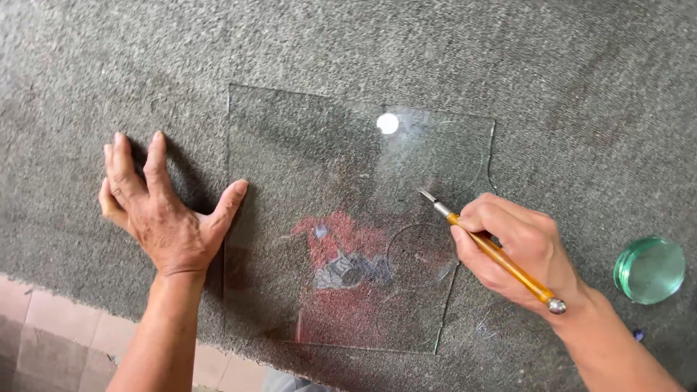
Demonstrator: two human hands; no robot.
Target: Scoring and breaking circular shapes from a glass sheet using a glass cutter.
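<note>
Green glass disc stack (648, 269) on grey carpet (348, 43); possibly tiled floor (43, 327) below.

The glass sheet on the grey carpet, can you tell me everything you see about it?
The glass sheet is clear, thin and roughly square, lying flat on the grey carpet. A circle is scored near its right edge, and curved bites are gone from that edge. It mirrors a bright light and something red. The left hand thumb touches its left edge; the cutter tip rests on it.

Middle of the glass cutter (501, 258) hidden inside the right hand (519, 247).
</note>
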